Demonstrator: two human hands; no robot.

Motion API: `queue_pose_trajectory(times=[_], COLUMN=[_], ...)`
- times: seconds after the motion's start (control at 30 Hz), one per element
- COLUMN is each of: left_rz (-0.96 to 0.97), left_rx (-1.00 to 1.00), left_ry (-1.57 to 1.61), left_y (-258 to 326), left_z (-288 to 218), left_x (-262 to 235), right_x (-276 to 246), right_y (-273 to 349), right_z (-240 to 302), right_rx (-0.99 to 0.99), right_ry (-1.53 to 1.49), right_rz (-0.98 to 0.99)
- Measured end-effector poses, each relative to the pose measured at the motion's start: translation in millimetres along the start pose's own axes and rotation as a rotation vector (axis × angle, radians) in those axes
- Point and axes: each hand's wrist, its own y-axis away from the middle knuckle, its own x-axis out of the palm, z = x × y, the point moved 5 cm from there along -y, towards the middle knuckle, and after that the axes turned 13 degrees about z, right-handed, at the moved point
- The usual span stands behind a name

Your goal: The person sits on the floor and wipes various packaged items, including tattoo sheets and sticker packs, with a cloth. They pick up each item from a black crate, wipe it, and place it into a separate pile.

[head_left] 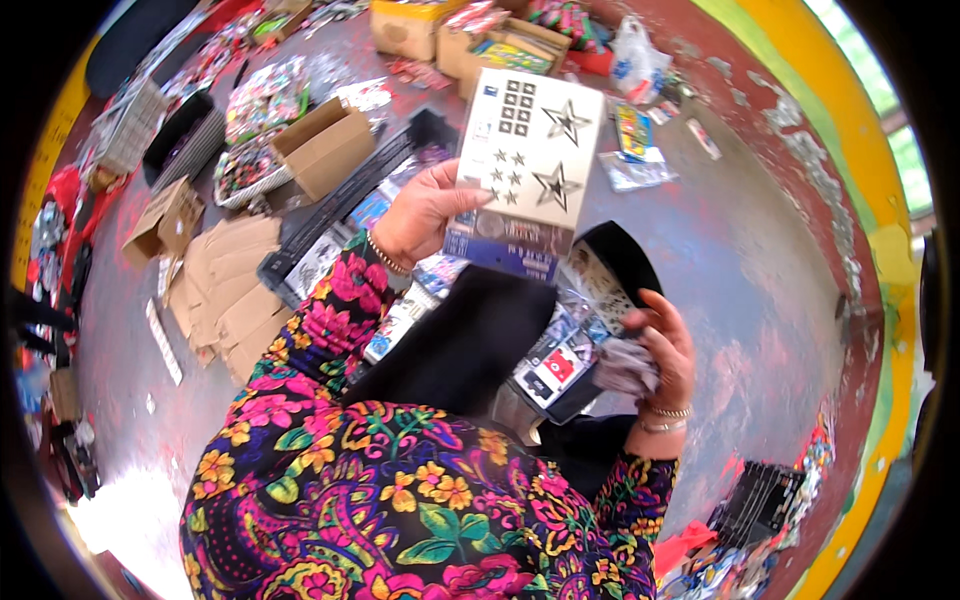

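- left hand (425, 212) pinches a white star sticker sheet (530, 150) by its lower left edge
- right hand (665, 345) curls closed on a crumpled clear wrapper (625, 368), below the sheet

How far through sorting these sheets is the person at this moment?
Done: flattened brown cardboard pieces lie on the floor. In hand: the left hand holds up a white card sheet with black stars; the right hand grips a small stack of packets. Left: black trays of packets remain full.

An open brown cardboard box (322, 148) sits beside flattened cardboard sheets (228, 290) on the concrete floor (740, 260).
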Motion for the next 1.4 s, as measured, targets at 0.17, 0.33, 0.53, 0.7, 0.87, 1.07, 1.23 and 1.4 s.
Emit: queue_pose_trajectory(times=[0.17, 0.33, 0.53, 0.7, 0.87, 1.07, 1.23, 1.4], left_rz=[0.237, 0.271, 0.257, 0.248, 0.167, 0.023, 0.097, 0.133], left_rx=[-0.160, -0.215, -0.193, -0.329, -0.390, -0.298, -0.209, -0.192], left_ry=[-0.132, -0.136, -0.171, 0.063, 0.116, -0.022, 0.194, 0.268], left_y=[-20, -23, -29, -36, -40, -41, -44, -43], left_z=[45, 80, 104, 113, 126, 137, 132, 119], left_x=[55, 69, 70, 72, 59, 38, 36, 46], right_x=[-12, -29, -33, -46, -39, -31, -83, -122], right_y=[-21, -10, 1, 3, 5, 5, 29, 80], right_z=[-16, -34, -29, -44, -32, -34, -16, 7], right_rx=[-0.018, -0.033, -0.106, -0.002, -0.004, -0.089, -0.337, -0.599], right_ry=[0.077, 0.167, 0.683, 0.516, 0.909, 0.984, 0.111, -0.450], right_rz=[0.033, -0.107, -0.346, -0.349, -0.418, -0.437, -0.616, -0.542])
